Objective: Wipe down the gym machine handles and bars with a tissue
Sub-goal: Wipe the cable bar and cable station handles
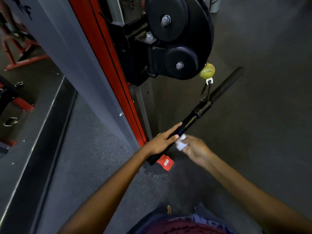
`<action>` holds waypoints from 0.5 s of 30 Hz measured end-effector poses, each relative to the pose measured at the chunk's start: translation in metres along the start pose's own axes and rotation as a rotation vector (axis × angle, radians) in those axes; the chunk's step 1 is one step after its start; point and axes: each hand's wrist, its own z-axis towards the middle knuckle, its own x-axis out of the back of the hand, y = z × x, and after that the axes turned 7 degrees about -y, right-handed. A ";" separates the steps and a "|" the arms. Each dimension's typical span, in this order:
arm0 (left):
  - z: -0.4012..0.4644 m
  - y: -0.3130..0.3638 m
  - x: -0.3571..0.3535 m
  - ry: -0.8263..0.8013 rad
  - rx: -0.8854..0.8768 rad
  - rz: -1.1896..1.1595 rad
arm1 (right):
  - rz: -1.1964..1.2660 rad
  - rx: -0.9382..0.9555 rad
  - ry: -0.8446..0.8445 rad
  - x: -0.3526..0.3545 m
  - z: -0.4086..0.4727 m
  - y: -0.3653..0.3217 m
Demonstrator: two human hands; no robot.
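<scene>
A straight black cable bar (219,92) hangs from a metal clip under a yellow stopper ball (207,70). It slants from upper right down to lower left. My left hand (163,141) grips the bar's lower half, index finger stretched along it and thumb on top. My right hand (194,149) pinches a crumpled white tissue (181,143) right beside the bar, just below my left thumb. The right hand is blurred.
The machine's red and grey upright (108,65) stands to the left, with black pulley wheels (168,19) above the bar. A red foot (166,162) sits on the dark rubber floor below the bar's end. A mirror at far left reflects red equipment.
</scene>
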 end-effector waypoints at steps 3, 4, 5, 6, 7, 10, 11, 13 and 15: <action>-0.002 -0.002 0.000 -0.023 -0.014 -0.008 | -0.052 -0.114 -0.069 -0.009 -0.014 0.012; -0.003 -0.004 0.000 -0.031 -0.018 -0.009 | 0.004 -0.069 -0.026 -0.006 -0.008 0.007; -0.003 -0.005 0.002 -0.035 -0.022 -0.012 | 0.075 -0.004 0.045 0.000 0.001 0.000; -0.004 -0.005 0.004 -0.039 -0.027 -0.022 | 0.124 0.067 0.130 0.005 0.010 -0.007; -0.004 -0.005 0.005 -0.047 -0.030 -0.032 | 0.143 0.114 0.187 0.008 0.018 -0.009; -0.005 -0.004 0.006 -0.037 -0.036 -0.042 | 0.044 0.040 0.142 -0.008 0.012 0.020; -0.005 -0.005 0.006 -0.026 -0.038 -0.037 | 0.002 -0.027 0.073 -0.019 0.005 0.038; -0.006 -0.005 0.004 -0.013 -0.044 -0.024 | -0.026 -0.136 -0.025 -0.044 -0.007 0.070; -0.008 -0.004 0.005 -0.011 -0.047 -0.028 | 0.008 -0.187 -0.066 -0.058 -0.015 0.089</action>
